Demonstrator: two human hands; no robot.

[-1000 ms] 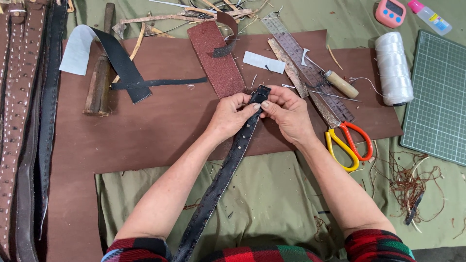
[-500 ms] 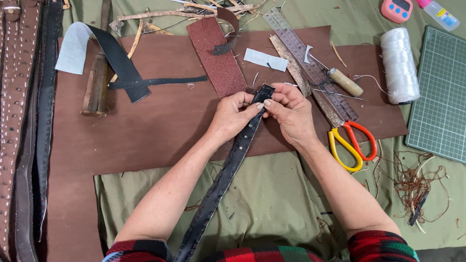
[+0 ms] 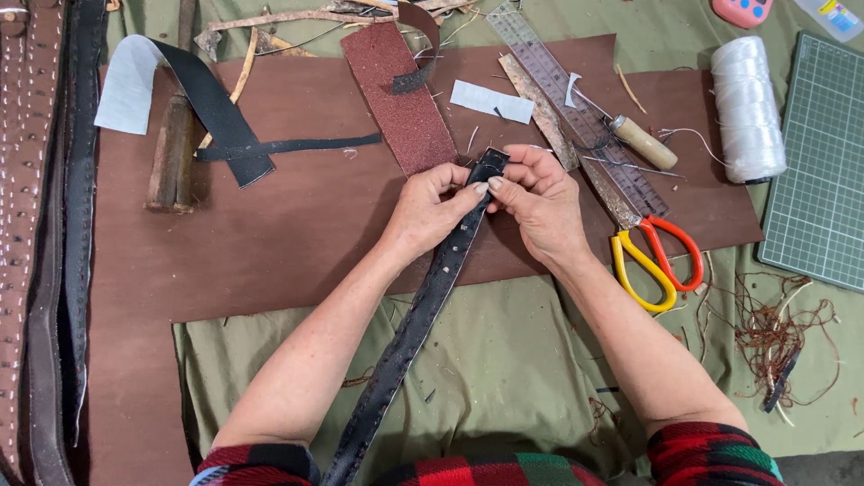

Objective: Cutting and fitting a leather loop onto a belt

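Nothing much has moved since a moment ago: the left hand and right hand still pinch the end of the black strap (near the bench's middle), over the brown leather sheet.

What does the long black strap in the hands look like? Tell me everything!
The black strap is a long, narrow band that looks like worn leather, with small holes or stitch marks along it. It runs slanting from the bottom edge, near the person's body, up over the green cloth onto the brown sheet. The left hand and right hand pinch its squared top end between their fingertips.
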